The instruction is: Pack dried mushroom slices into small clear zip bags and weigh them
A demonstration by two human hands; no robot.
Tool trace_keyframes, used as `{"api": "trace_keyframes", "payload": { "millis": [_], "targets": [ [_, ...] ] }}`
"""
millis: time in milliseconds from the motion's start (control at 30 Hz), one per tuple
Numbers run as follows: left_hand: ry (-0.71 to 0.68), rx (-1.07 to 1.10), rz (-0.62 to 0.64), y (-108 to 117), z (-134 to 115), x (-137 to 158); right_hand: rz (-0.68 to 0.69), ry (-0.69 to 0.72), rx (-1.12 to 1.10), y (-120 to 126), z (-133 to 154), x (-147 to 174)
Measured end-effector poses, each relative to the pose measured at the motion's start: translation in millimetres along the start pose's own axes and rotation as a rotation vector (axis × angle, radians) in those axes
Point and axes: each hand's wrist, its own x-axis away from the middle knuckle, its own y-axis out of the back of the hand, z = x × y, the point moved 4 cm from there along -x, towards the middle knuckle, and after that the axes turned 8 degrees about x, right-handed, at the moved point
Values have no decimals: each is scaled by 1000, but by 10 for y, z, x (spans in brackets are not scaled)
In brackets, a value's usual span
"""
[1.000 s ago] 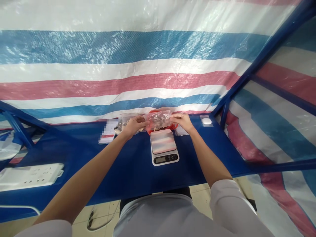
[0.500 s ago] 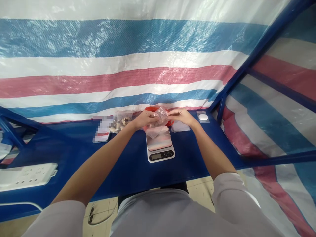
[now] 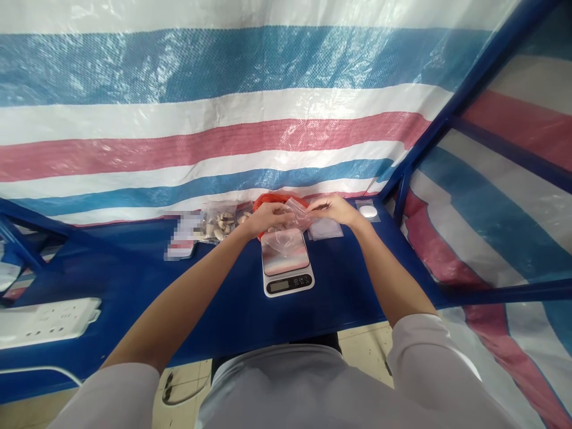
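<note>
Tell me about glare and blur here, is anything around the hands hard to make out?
Head view: glare speckles the striped sheet; head view: the scale plate shows reflected bands, the clear bag between left hand and right hand has indistinct edges, blocky pixels hide part of a flat item.

Bag point(image 3: 304, 221) and scale point(image 3: 288, 267) block midway, with room alongside.

A blue table point(image 3: 333, 289) bears a scale point(image 3: 286, 268). From it, a red container point(image 3: 273, 198) sits at twelve o'clock, a bagged white object point(image 3: 368, 211) at two, a power strip point(image 3: 53, 322) past eight, bagged pale pieces point(image 3: 218, 227) at ten.
</note>
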Motion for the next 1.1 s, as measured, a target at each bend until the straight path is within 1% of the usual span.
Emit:
{"api": "trace_keyframes", "payload": {
  "millis": [100, 200, 267, 333, 367, 400, 500, 633, 700, 800, 867, 933, 1000, 1100],
  "targets": [
    [-34, 191, -81, -73, -27, -40, -41, 9, 5, 10, 2, 32],
    [-72, 338, -174, -167, -31, -80, -191, -21, -43, 23, -64, 123],
    [-60, 445, -237, -234, 2, -109, -314, -105, -118, 20, -170, 221],
    [-27, 571, -288, -309, 55, -144, -428, -219, -195, 0, -305, 335],
    [-29, 619, -316, -346, 75, -162, -455, -271, -224, -23, -368, 386],
    [-42, 661, -349, -382, 87, -181, -467, -310, -244, -50, -422, 428],
    [-82, 766, -428, -507, 101, -232, -433, -393, -313, -142, -534, 503],
    [-72, 851, -429, -696, 120, -302, -396, -413, -365, -180, -570, 518],
    [-83, 854, -425, -740, 151, -340, -393, -419, -377, -151, -575, 523],
    [-123, 759, -445, -705, 215, -389, -409, -447, -388, -45, -614, 557],
    [-167, 601, -462, -645, 236, -396, -418, -473, -382, 62, -674, 594],
    [-221, 359, -463, -607, 216, -369, -421, -502, -358, 186, -756, 634],
    [-293, 62, -426, -636, 155, -318, -428, -525, -323, 311, -845, 665],
    [-442, -376, -308, -826, 43, -226, -434, -579, -292, 436, -955, 687]
  ]
}}
